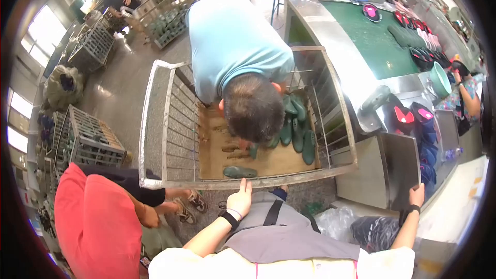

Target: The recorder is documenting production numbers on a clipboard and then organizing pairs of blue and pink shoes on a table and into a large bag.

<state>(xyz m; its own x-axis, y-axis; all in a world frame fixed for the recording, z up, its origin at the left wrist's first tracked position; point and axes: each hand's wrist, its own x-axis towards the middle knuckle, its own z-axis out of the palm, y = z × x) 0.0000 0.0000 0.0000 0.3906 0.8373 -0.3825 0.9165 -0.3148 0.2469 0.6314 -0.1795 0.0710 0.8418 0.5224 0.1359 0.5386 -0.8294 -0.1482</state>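
My left hand is raised at the near rim of a metal cage cart. Two of its fingers stretch up to the rim, and it holds nothing that I can see. Just beyond them, a dark green shoe last lies on the cart's brown floor. More green lasts are gathered at the cart's right side. Over the cart bends a person in a light blue shirt, whose hands are mostly hidden. My right hand is closed on the corner of an upright metal panel.
A person in a red top stands close on my left. Further carts line the left side. To the right runs a conveyor with a green belt, carrying shoe pieces. A clear plastic bag lies beneath the metal panel.
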